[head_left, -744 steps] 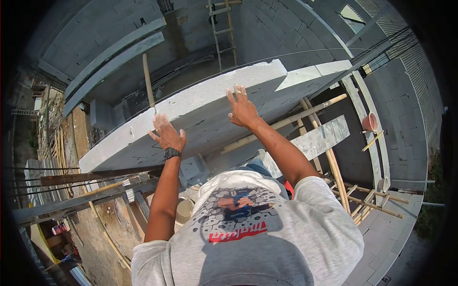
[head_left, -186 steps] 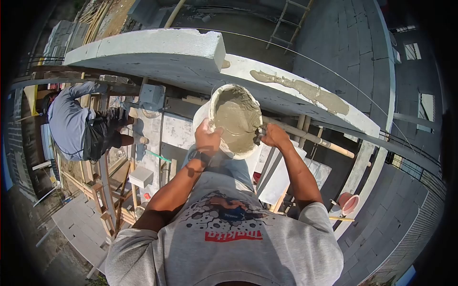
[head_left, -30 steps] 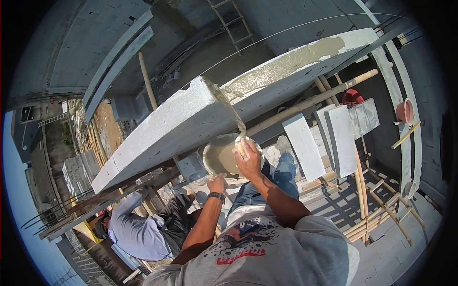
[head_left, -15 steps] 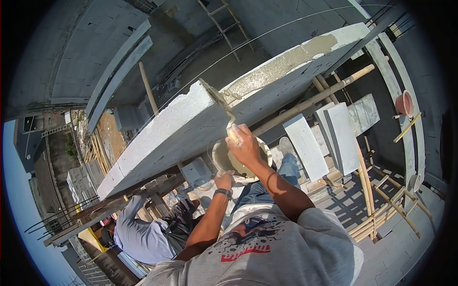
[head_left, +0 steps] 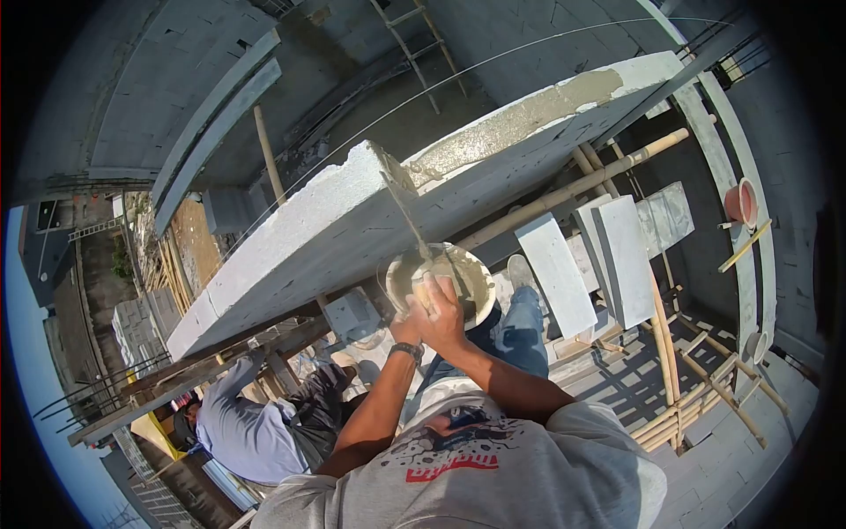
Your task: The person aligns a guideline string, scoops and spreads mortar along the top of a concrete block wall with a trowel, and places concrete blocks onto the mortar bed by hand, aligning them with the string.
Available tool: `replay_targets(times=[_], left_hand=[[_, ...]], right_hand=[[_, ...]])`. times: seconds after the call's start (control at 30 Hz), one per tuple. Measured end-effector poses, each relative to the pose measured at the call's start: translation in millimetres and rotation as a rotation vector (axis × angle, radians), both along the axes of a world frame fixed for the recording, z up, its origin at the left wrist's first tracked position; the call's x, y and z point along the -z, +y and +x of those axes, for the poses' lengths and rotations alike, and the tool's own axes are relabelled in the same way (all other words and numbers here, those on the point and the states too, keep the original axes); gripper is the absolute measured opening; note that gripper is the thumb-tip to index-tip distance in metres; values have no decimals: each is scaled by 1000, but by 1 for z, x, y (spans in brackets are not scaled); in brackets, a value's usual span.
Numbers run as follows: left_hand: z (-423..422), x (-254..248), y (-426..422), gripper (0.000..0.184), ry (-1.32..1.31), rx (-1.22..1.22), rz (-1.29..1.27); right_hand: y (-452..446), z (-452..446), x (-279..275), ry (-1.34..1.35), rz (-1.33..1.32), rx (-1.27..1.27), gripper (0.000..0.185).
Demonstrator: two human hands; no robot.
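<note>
My right hand [head_left: 439,310] is wrapped round the pale handle of a trowel [head_left: 414,226], above the bucket. Its thin blade, seen nearly edge-on, points up toward the stepped end of the block wall [head_left: 291,231]. My left hand [head_left: 406,328], a dark band at its wrist, is closed at the near left rim of the bucket [head_left: 486,315], close beside my right hand. Grey mortar [head_left: 471,280] lies inside the bucket. A bed of wet mortar [head_left: 493,132] covers the lower course's top to the right of the step.
Pale blocks [head_left: 555,275] stand at the right beside bamboo poles [head_left: 577,189]. A string line [head_left: 529,50] runs above the wall. At lower left, another person [head_left: 251,423] bends beside the wall. A reddish bucket [head_left: 741,203] sits at far right.
My right hand has moved down and slightly left with the trowel, from the wall's stepped end to over the bucket. My left hand stays at the rim.
</note>
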State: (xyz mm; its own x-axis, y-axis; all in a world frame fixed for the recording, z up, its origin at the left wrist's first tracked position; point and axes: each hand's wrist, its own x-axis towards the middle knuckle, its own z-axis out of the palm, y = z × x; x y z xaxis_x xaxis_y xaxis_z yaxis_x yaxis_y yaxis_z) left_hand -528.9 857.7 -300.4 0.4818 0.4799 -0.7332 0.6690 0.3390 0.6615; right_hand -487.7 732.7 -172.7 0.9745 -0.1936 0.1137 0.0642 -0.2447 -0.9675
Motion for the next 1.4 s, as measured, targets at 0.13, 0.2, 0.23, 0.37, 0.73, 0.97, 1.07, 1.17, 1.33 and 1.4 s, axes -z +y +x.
replay_targets(times=[0.13, 0.2, 0.23, 0.37, 0.73, 0.97, 1.07, 1.17, 1.33, 1.4], left_hand=[[-10, 13, -1, 27, 75, 116, 65], [-6, -1, -16, 29, 124, 86, 49], [-9, 10, -15, 30, 144, 93, 51], [-12, 10, -26, 29, 156, 135, 12], [-112, 113, 14, 23, -57, 82, -232], [-218, 240, 58, 41, 347, 85, 109], [-316, 342, 126, 36, 444, 128, 87], [-341, 408, 145, 29, 658, 88, 44], [-361, 457, 143, 32, 836, -80, -162], [-359, 457, 127, 29, 863, -172, -128]], right_hand=[[-74, -54, 27, 130, -171, -209, 50], [-107, -74, 52, 344, -336, -330, 44], [-118, -76, 65, 493, -435, -392, 39], [-131, -75, 157, 531, -718, -794, 27], [-156, -32, 344, 1252, 377, -357, 61], [-98, -82, 441, 1211, 120, -660, 74], [-65, -110, 498, 1161, 143, -708, 83], [-41, -129, 549, 1182, -50, -841, 89], [-30, -179, 609, 1135, -141, -950, 98], [-27, -181, 606, 1166, -30, -955, 98]])
